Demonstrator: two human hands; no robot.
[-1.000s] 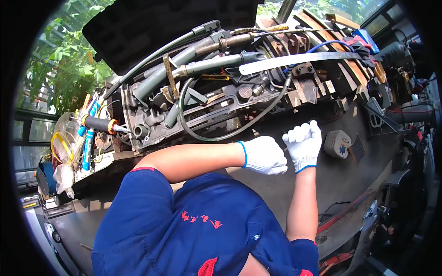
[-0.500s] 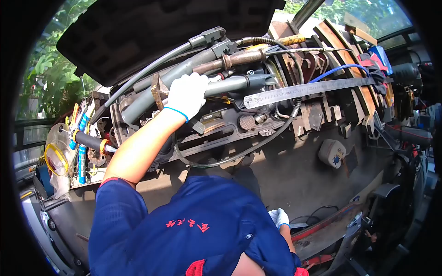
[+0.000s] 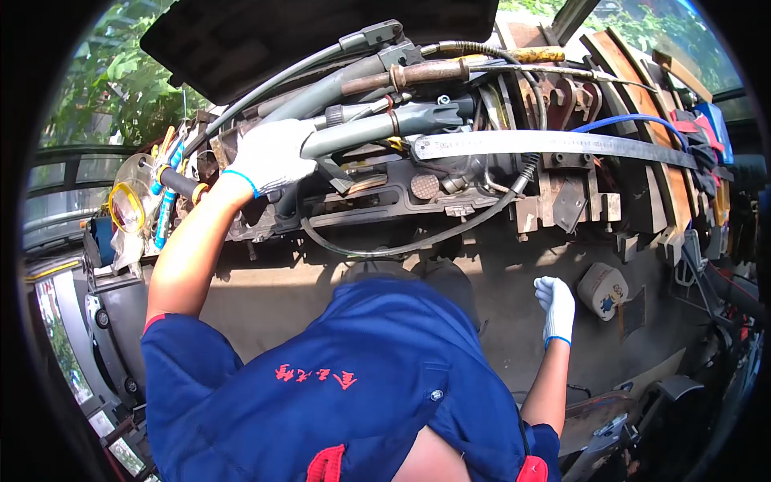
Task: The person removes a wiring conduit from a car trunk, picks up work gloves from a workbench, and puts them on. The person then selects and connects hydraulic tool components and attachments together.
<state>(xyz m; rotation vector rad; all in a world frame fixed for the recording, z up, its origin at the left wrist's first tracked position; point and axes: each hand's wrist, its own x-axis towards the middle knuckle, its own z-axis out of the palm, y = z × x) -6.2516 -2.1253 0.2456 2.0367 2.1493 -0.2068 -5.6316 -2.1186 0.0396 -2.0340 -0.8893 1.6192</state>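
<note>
Head view: the left hand [image 3: 273,157], in a white glove, lies over the left end of the grey tube [image 3: 353,136], but its fingers are hidden underneath, so I cannot tell whether it is grasping firmly or only resting there. The right hand [image 3: 556,309], also gloved, is away from the clutter above the floor [image 3: 498,273], fingers loosely curled and nothing seen in it. The tube lies across the black case [image 3: 409,210], its forked right end just beside the near tip of the steel rule [image 3: 554,146]. With only 1 hand there, and at 1 end, the likeliest trouble is the forked end swinging or dropping, since nothing visible steadies it; it could knock the rule askew. The rusty bar [image 3: 430,74] lies close behind the tube, so a backward roll might pinch glove fingers between the 2. The hose [image 3: 361,254] loops out past the case's front edge (right where a forearm or shirt could catch it), and a tug might drag other parts along. Farther right, the metal blocks [image 3: 612,207] sit at the front edge above the floor; a bump from the rule could tip 1 or more off.
</note>
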